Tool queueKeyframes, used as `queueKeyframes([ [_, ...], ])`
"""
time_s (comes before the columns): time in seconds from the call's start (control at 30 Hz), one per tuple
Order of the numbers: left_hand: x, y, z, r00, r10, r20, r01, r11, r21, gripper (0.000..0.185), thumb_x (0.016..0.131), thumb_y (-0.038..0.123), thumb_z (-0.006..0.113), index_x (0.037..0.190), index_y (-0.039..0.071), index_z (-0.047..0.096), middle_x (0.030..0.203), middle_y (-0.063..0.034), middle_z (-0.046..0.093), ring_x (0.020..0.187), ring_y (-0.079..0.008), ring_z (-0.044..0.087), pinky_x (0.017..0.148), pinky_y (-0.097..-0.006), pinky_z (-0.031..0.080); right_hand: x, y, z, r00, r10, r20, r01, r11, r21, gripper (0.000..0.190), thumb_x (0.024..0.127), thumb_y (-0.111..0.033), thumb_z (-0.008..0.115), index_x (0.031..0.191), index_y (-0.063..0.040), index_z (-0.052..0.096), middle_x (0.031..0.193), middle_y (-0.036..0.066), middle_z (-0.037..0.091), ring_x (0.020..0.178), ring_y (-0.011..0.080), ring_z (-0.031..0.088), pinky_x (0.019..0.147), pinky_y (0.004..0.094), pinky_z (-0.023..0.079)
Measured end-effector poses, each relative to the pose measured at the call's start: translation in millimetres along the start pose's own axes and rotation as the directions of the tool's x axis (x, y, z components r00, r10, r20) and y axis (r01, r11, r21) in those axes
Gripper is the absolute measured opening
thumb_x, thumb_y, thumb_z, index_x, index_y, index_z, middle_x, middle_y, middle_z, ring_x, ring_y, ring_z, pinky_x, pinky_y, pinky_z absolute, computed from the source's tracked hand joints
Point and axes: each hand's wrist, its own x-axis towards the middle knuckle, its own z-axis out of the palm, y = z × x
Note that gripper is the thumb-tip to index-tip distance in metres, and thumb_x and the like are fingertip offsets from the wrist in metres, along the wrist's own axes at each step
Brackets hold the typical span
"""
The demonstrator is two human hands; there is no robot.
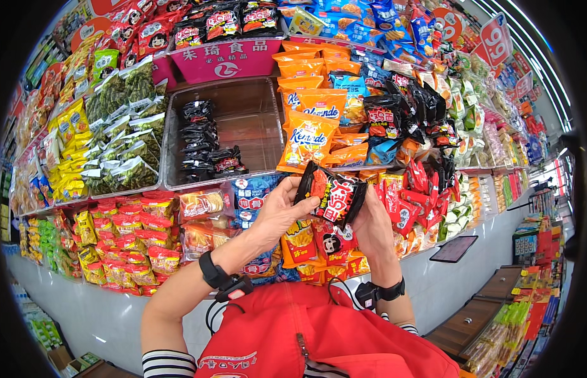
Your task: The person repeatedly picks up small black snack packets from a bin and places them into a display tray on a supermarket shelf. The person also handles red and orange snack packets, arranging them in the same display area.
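Both hands hold one black snack packet (331, 196) with red and white print, in front of the display. My left hand (293, 201) grips its left end, thumb on the front. My right hand (369, 222) holds its right end from below and behind. Beyond them lies an orange snack bag (305, 141). To the left is a clear plastic bin (248, 106) with rows of black packets (199, 141) along its left side and bare space at its right. More black packets (383, 115) are piled on orange and blue bags at the right.
Green-and-white bags (128, 137) fill the bin at the left. Red packets (156, 236) line the lower tier, beside blue packets (251, 193). A pink bin front (227, 59) stands behind. A dark tablet-like panel (454, 249) sits at the lower right edge of the display.
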Motion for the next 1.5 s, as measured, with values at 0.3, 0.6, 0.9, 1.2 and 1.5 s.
queueKeyframes([
  [0.3, 10.8, 23.0, 11.6, 0.932, 0.321, 0.167, -0.328, 0.555, 0.764, 0.061, 0.082, 0.022, 0.083, 0.132, 0.004, 0.053, 0.122, -0.0114, 0.063, 0.114, -0.0210, 0.061, 0.097, -0.0356, 0.050, -8.6, -6.2, -16.1, 0.951, -0.269, -0.151, 0.206, 0.918, -0.338, 0.048, 0.083, -0.004, 0.078, 0.125, 0.000, 0.054, 0.108, 0.009, 0.068, 0.093, 0.0152, 0.068, 0.082, 0.0295, 0.057],
  [0.6, 70.0, 28.5, -13.2, 0.825, 0.463, 0.325, -0.321, -0.091, 0.943, 0.066, 0.077, 0.012, 0.081, 0.136, 0.022, 0.055, 0.135, -0.0176, 0.043, 0.112, -0.0356, 0.060, 0.088, -0.0450, 0.056, -23.7, -30.7, -53.4, 0.916, -0.330, -0.228, 0.259, 0.920, -0.293, 0.040, 0.086, -0.009, 0.076, 0.120, 0.000, 0.056, 0.103, 0.007, 0.068, 0.087, 0.0120, 0.068, 0.077, 0.0295, 0.059],
  [0.9, 92.3, 17.5, 2.1, 0.792, 0.503, 0.346, -0.314, -0.150, 0.938, 0.046, 0.078, 0.008, 0.077, 0.120, 0.012, 0.058, 0.117, -0.0148, 0.048, 0.102, -0.0355, 0.061, 0.077, -0.0446, 0.057, -15.2, -21.7, -57.6, 0.917, -0.329, -0.224, 0.255, 0.917, -0.306, 0.045, 0.084, -0.009, 0.079, 0.121, 0.000, 0.056, 0.106, 0.007, 0.069, 0.090, 0.0123, 0.068, 0.080, 0.0296, 0.057],
  [1.2, 71.1, 71.6, -70.2, 0.651, 0.713, 0.260, -0.296, -0.076, 0.952, 0.032, 0.087, 0.017, 0.070, 0.118, 0.012, 0.061, 0.111, -0.0121, 0.059, 0.101, -0.0338, 0.063, 0.082, -0.0408, 0.054, 25.3, -52.0, 7.6, 0.913, -0.399, 0.082, 0.396, 0.821, -0.412, 0.055, 0.081, 0.003, 0.077, 0.130, 0.000, 0.052, 0.115, 0.009, 0.066, 0.101, 0.0144, 0.066, 0.088, 0.0294, 0.056],
  [1.5, 49.9, 68.6, -189.2, 0.953, 0.301, -0.016, 0.031, -0.045, 0.998, 0.046, 0.083, 0.019, 0.070, 0.126, 0.003, 0.063, 0.117, -0.0212, 0.067, 0.111, -0.0379, 0.062, 0.097, -0.0444, 0.049, 124.8, 15.2, 163.6, 0.784, -0.225, 0.579, 0.620, 0.340, -0.707, 0.069, 0.068, -0.023, 0.086, 0.126, -0.005, 0.054, 0.106, 0.015, 0.069, 0.098, 0.0260, 0.069, 0.087, 0.0369, 0.055],
])
